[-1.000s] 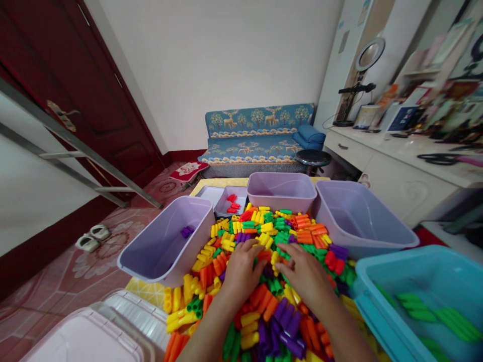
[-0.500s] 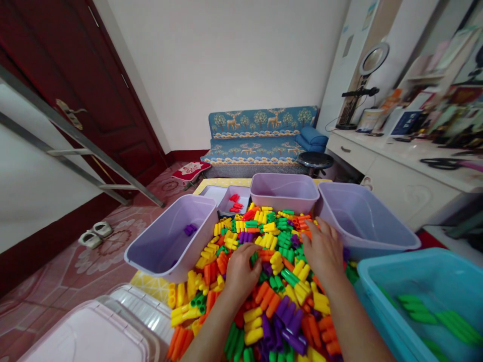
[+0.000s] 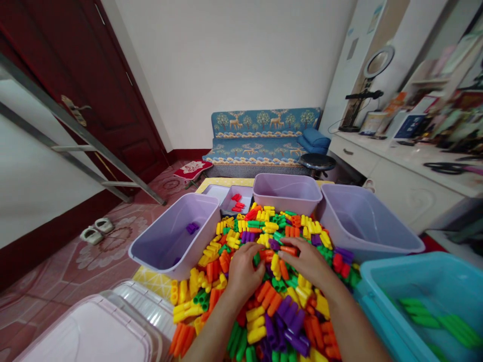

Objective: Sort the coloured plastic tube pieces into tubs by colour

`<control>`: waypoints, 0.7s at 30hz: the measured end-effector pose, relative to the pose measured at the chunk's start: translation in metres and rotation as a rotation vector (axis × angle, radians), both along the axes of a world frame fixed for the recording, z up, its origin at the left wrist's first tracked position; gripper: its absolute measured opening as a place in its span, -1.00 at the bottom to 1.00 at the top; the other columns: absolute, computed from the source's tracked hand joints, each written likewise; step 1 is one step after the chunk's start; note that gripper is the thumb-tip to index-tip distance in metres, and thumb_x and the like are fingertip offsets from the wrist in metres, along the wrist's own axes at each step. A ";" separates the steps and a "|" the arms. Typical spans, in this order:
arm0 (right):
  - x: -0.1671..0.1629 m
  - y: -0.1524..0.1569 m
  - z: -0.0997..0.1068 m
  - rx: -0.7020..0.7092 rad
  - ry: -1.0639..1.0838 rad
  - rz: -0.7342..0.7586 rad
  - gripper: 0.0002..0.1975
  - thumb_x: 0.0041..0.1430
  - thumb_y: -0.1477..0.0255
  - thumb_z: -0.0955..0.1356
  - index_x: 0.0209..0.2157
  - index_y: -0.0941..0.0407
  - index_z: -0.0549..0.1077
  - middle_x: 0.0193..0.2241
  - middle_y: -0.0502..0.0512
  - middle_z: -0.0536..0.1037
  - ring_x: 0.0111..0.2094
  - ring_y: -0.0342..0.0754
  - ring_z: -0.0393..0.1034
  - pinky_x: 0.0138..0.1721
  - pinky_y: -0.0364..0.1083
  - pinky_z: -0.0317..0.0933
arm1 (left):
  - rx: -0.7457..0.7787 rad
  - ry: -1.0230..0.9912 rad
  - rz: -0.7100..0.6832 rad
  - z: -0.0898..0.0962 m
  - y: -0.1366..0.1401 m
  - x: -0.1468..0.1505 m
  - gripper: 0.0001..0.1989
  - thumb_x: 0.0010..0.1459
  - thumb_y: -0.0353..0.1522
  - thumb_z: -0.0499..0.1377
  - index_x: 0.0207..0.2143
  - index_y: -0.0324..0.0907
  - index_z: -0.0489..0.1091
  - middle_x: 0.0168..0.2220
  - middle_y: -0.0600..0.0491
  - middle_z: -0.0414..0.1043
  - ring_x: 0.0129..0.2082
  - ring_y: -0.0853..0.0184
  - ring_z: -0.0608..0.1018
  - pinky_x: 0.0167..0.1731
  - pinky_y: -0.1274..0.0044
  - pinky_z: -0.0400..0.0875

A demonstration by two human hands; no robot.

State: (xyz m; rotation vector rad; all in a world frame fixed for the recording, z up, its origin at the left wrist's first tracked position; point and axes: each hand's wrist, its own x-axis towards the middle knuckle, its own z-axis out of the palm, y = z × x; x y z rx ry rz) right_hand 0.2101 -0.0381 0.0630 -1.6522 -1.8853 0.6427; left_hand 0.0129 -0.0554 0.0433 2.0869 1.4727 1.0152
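My left hand (image 3: 244, 271) is low over a heap of small ribbed plastic building pieces. Its fingers curl toward the thumb, with a green piece (image 3: 257, 259) between them. Just beyond those fingertips lies an orange piece (image 3: 267, 255). My right hand (image 3: 308, 262) reaches in from the other side, its thumb and forefinger around another orange piece (image 3: 289, 250). A yellow piece (image 3: 276, 266) sits between the two hands. Purple pieces (image 3: 290, 317) lie nearer to me. My palms hide part of the heap.
Lilac bins stand at the left (image 3: 177, 229), back (image 3: 287, 203) and right (image 3: 362, 226); the left one has purple pieces. A small tray (image 3: 245, 193) contains red pieces. Green pieces lie in the teal bin (image 3: 426, 266). Lids (image 3: 94, 332) are stacked at lower left.
My right hand has moved left and inward from beside the right lilac bin, uncovering pieces there. It now has an orange piece at its fingertips. My left hand has barely moved.
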 end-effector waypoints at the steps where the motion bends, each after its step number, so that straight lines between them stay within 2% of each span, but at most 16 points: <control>1: -0.003 -0.002 0.000 -0.027 0.114 0.054 -0.58 0.04 0.23 0.38 -0.05 0.07 0.48 -0.05 0.11 0.52 -0.03 0.07 0.39 0.04 0.04 0.23 | 0.000 0.000 0.000 0.000 0.000 0.000 -0.63 0.00 -0.49 0.15 -0.10 -0.11 0.44 -0.08 0.03 0.47 -0.08 0.23 0.50 -0.03 0.42 0.37; 3: -0.006 -0.004 -0.002 -0.055 0.294 0.092 -0.57 0.07 0.17 0.36 -0.05 0.06 0.48 -0.08 0.11 0.54 -0.07 0.05 0.43 -0.02 0.02 0.28 | -0.001 -0.006 0.002 -0.001 0.000 -0.001 -0.64 0.00 -0.48 0.16 -0.10 -0.12 0.44 -0.09 0.02 0.47 -0.10 0.23 0.50 -0.06 0.43 0.37; 5: -0.005 0.000 -0.004 0.018 0.333 0.016 -0.62 0.14 0.18 0.30 -0.10 0.09 0.50 -0.15 0.14 0.56 -0.12 0.05 0.45 -0.08 0.02 0.32 | -0.004 -0.017 0.006 -0.001 0.001 -0.001 -0.66 0.00 -0.47 0.16 -0.12 -0.12 0.44 -0.11 0.02 0.47 -0.11 0.24 0.50 -0.08 0.44 0.38; 7: 0.000 0.008 -0.006 0.185 0.182 -0.108 -0.68 0.16 0.28 0.27 -0.13 0.11 0.51 -0.12 0.18 0.54 -0.08 0.08 0.42 -0.01 0.07 0.27 | -0.008 -0.022 0.013 -0.001 0.001 -0.001 -0.69 0.01 -0.47 0.16 -0.15 -0.11 0.44 -0.15 0.03 0.48 -0.13 0.25 0.51 -0.10 0.45 0.38; 9: 0.008 0.017 -0.009 0.303 -0.072 -0.180 -0.65 0.09 0.42 0.29 -0.07 0.13 0.49 -0.01 0.22 0.48 0.04 0.13 0.33 0.11 0.13 0.15 | -0.014 -0.022 0.031 -0.001 0.002 -0.001 -0.73 0.01 -0.47 0.17 -0.19 -0.11 0.44 -0.19 0.05 0.49 -0.15 0.25 0.51 -0.12 0.45 0.37; 10: 0.011 0.021 -0.011 0.301 -0.177 -0.186 -0.58 0.05 0.47 0.30 -0.01 0.15 0.46 0.03 0.24 0.45 0.07 0.15 0.29 0.14 0.14 0.11 | -0.017 -0.023 0.043 -0.001 0.002 -0.001 -0.76 0.00 -0.46 0.17 -0.22 -0.12 0.44 -0.21 0.06 0.49 -0.16 0.25 0.51 -0.14 0.45 0.37; 12: 0.016 0.026 -0.013 0.205 -0.302 -0.161 -0.49 0.01 0.51 0.33 0.07 0.16 0.41 0.03 0.25 0.46 0.06 0.16 0.31 0.11 0.11 0.15 | -0.028 -0.026 0.066 -0.001 0.001 0.000 -0.81 0.00 -0.44 0.19 -0.26 -0.13 0.43 -0.25 0.07 0.50 -0.19 0.25 0.51 -0.16 0.45 0.36; 14: 0.017 0.027 -0.014 0.109 -0.349 -0.141 -0.51 0.02 0.48 0.35 0.05 0.15 0.43 -0.07 0.24 0.51 -0.03 0.15 0.38 0.01 0.06 0.23 | -0.041 -0.029 0.086 -0.001 0.000 0.000 -0.83 -0.01 -0.42 0.20 -0.29 -0.13 0.43 -0.27 0.08 0.50 -0.22 0.26 0.52 -0.20 0.47 0.35; 16: 0.017 0.024 -0.011 0.082 -0.343 -0.156 -0.60 0.03 0.41 0.36 -0.04 0.12 0.49 -0.15 0.20 0.54 -0.11 0.12 0.43 -0.09 0.02 0.27 | -0.052 -0.025 0.097 0.000 -0.001 0.000 -0.85 -0.01 -0.41 0.21 -0.31 -0.13 0.42 -0.30 0.09 0.51 -0.25 0.27 0.51 -0.23 0.48 0.34; 21: 0.009 0.018 0.005 0.155 -0.178 -0.195 -0.79 0.01 0.35 0.37 -0.27 0.05 0.54 -0.25 0.09 0.57 -0.23 0.07 0.45 -0.18 0.00 0.27 | -0.056 -0.013 0.107 0.000 0.000 0.000 -0.87 0.00 -0.39 0.21 -0.32 -0.12 0.40 -0.33 0.11 0.51 -0.29 0.29 0.51 -0.27 0.50 0.32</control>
